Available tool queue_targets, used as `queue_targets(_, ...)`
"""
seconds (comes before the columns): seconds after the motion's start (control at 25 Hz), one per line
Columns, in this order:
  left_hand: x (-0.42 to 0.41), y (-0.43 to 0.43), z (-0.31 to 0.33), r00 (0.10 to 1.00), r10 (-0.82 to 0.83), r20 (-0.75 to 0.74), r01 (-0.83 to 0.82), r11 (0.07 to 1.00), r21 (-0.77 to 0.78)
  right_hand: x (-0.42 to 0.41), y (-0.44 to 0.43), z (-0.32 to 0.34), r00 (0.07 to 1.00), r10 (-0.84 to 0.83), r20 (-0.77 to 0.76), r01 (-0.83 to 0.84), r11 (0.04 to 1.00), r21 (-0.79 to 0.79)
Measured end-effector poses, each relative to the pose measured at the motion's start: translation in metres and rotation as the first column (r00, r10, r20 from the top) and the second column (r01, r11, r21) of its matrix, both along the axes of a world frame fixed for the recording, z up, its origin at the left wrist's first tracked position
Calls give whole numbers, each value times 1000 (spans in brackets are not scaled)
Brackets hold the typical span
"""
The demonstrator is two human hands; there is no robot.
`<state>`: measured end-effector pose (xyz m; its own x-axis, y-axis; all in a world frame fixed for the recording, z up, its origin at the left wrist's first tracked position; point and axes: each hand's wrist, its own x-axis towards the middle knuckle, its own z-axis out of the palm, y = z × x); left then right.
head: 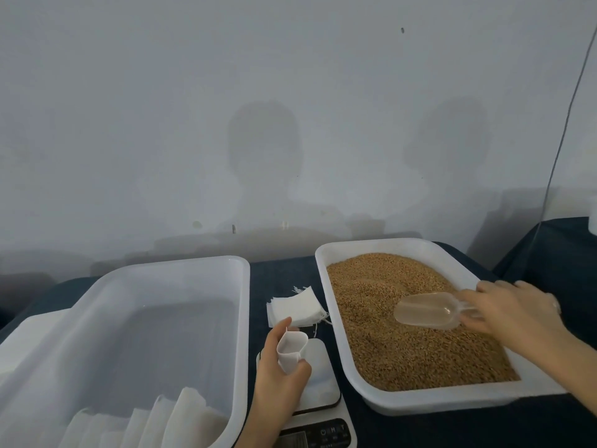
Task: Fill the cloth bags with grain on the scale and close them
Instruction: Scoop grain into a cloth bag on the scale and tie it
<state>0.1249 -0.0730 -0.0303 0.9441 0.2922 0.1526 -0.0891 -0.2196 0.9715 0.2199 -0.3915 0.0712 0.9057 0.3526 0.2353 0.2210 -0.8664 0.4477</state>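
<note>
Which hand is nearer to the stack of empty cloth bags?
Left. The left hand holds an open bag just in front of the stack of empty cloth bags; the right hand is across the grain tray, gripping the scoop.

Clear glossy plastic scoop [429, 310]; white matt cloth bag [290, 350].

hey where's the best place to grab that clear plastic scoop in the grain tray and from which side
Take the scoop by its narrow handle, the end pointing right, coming in from the right. The wide open bowl faces left over the grain, so a handle grip keeps fingers out of it. The right hand already holds it there.
</note>
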Motion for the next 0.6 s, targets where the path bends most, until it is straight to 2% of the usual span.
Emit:
queue_targets(0.08, 0, 1, -1, 1000, -3, -14, 3, 1000, -8, 5, 11, -4, 999, 11, -43, -11, 1000, -4)
queue_targets(0.28, 0, 0, 1, 999, -17, -44, 16, 1000, -9, 18, 43, -29, 994, 73, -78, -61, 987, 151)
queue_targets(0.4, 2, -2, 0, 999, -30, -42, 30, 1000, -10, 22, 49, -36, 987, 61, -150, -19, 964, 266)
queue_targets(0.6, 5, -6, -2, 997, -56, -51, 56, 998, -11, 16, 30, -43, 950, 55, -306, 135, 813, 567)
